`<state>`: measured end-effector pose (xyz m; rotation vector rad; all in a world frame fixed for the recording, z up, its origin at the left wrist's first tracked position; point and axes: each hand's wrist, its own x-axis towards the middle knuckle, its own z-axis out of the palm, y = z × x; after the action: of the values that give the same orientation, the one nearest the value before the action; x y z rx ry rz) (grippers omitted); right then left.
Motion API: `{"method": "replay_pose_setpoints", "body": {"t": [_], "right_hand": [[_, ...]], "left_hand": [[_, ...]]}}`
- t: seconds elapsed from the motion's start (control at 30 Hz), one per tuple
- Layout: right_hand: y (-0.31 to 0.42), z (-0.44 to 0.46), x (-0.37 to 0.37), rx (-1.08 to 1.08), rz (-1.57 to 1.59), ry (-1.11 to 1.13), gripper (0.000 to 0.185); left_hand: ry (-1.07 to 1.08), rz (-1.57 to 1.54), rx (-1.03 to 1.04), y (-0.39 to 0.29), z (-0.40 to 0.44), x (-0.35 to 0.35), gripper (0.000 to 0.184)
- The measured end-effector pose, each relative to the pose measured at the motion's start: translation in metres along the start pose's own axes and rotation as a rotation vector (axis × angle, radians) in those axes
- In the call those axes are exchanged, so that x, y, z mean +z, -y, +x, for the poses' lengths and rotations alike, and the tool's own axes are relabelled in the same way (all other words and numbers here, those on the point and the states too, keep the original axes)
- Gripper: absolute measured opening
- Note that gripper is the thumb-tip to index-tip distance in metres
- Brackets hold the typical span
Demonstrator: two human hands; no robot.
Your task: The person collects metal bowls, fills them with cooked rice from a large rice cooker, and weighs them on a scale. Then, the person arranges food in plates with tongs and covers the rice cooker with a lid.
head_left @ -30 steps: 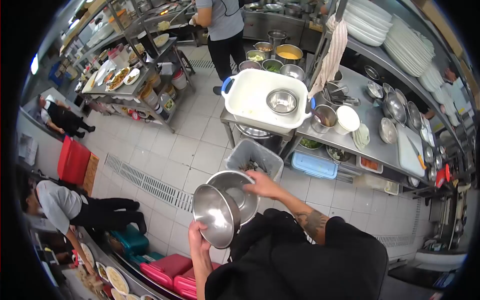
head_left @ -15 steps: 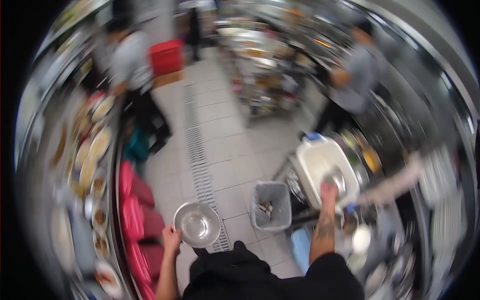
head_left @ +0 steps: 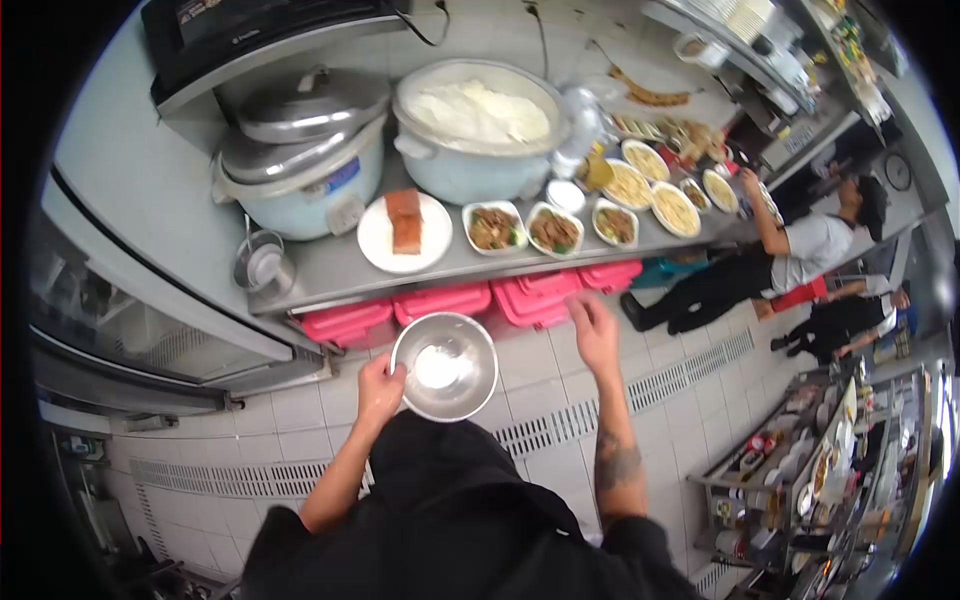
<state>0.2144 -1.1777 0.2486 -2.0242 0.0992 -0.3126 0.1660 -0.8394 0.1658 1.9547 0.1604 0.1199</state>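
Note:
My left hand [head_left: 380, 392] grips the rim of a shiny stainless steel bowl [head_left: 452, 385], held tilted in front of my body with its inside facing me. Light reflects off the inside of the bowl. Raised to the right of the bowl and apart from it, my right hand [head_left: 597, 332] has loosely curled fingers with nothing visible in them. Beyond both hands, a steel counter [head_left: 350, 285] carries a white plate [head_left: 432, 252] with browned meat [head_left: 405, 220]. Small dishes of meat and greens [head_left: 553, 231] stand to the right of that plate.
A large open cooker [head_left: 470, 170] of white rice and a lidded one [head_left: 330, 185] stand on the counter. Pink lidded bins [head_left: 440, 302] sit beneath. A co-worker [head_left: 790, 250] stands at the counter's right; another person [head_left: 850, 320] is farther off. A loaded rack [head_left: 770, 480] stands at lower right.
My view has turned left, from the aisle to the counter with the rice cookers. My right hand has left the white tub and the metal bowl there. My left hand still holds its bowl.

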Motion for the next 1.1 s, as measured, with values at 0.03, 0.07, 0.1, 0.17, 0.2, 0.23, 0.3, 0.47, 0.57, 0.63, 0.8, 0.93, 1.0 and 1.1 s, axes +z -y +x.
{"method": "replay_pose_setpoints", "body": {"t": [0.03,0.07,0.1,0.17,0.2,0.23,0.3,0.47,0.57,0.63,0.8,0.93,1.0,1.1], "right_hand": [[0.011,0.056,0.031,-0.272,0.031,-0.004,0.017],[0.034,0.107,0.063,-0.286,0.156,0.078,0.016],[0.064,0.157,0.094,-0.402,0.117,0.139,0.016],[0.090,0.257,0.172,-0.505,0.250,0.202,0.019],[0.081,0.313,0.215,-0.573,0.147,0.178,0.023],[0.057,0.369,0.254,-0.588,-0.120,0.200,0.025],[0.021,0.443,0.300,-0.413,-0.593,0.343,0.032],[-0.082,0.566,0.315,-0.180,-0.936,0.330,0.057],[-0.089,0.616,0.287,-0.006,-0.715,0.394,0.045],[-0.093,0.629,0.289,-0.043,-0.698,0.308,0.045],[-0.043,0.618,0.256,-0.308,-1.040,0.480,0.049],[-0.064,0.578,0.213,-0.448,-1.204,1.095,0.035],[-0.079,0.573,0.212,-0.501,-1.201,1.102,0.031],[-0.094,0.579,0.203,-0.582,-1.131,1.072,0.028]], "left_hand": [[-0.079,0.021,0.021,0.020,0.015,-0.009,0.012],[-0.141,0.061,0.007,0.027,0.030,-0.020,0.011],[-0.157,0.034,-0.050,0.030,0.042,-0.032,0.011],[-0.242,0.012,-0.129,0.019,0.053,-0.055,0.010],[-0.314,0.016,-0.131,0.013,0.062,-0.063,0.010],[-0.348,0.029,-0.152,0.026,0.065,-0.073,0.010],[-0.446,0.009,-0.205,0.028,0.065,-0.092,0.010],[-0.692,-0.243,-0.370,0.027,0.042,-0.109,0.012],[-0.813,-0.397,-0.355,-0.007,0.063,-0.089,0.014],[-0.840,-0.437,-0.343,-0.049,0.109,-0.061,0.016],[-0.769,-0.477,-0.168,-0.101,0.261,0.013,0.025],[-0.684,-0.490,0.069,-0.131,0.371,0.065,0.019],[-0.675,-0.559,0.041,-0.117,0.415,0.085,0.018],[-0.778,-0.696,0.086,-0.132,0.458,0.115,0.022]]}}
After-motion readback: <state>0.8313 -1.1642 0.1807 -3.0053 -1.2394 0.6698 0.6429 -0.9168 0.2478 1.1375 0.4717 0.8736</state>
